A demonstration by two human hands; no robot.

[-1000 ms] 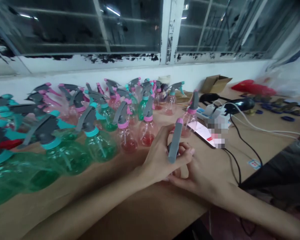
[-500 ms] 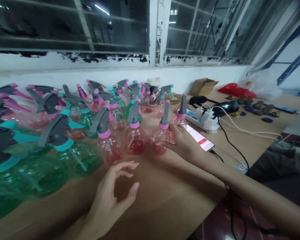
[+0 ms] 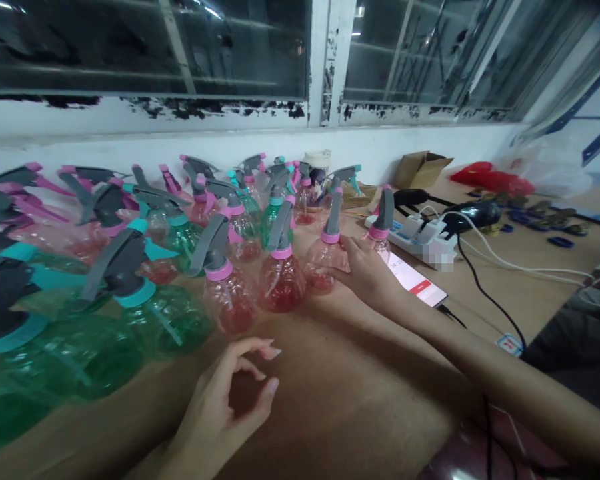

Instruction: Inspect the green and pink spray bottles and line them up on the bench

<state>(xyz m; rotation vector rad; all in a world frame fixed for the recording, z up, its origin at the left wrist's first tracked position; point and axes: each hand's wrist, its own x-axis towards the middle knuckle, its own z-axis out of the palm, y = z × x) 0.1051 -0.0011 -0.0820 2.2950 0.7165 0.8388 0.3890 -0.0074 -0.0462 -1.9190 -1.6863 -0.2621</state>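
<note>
My right hand reaches across the table, its fingers closed round the side of a pink spray bottle. That bottle stands upright, with a grey trigger head and pink collar. Just left of it is another pink spray bottle, and beside that a third, paler one. Behind my right hand stands one more pink-collared bottle, partly hidden by the hand. My left hand hovers over the near side of the table, fingers curved and apart, holding nothing. Green spray bottles with turquoise collars are to its left.
Many more pink and green spray bottles crowd the table's left half, up to the wall. On the right lie a lit phone, a white power strip with cables and a black device. An opened cardboard box sits farther back.
The camera view has shifted slightly, so the scene sits farther right. My right hand has brought its spray bottle a little closer to the one on its left. My left hand stays curved and empty.
</note>
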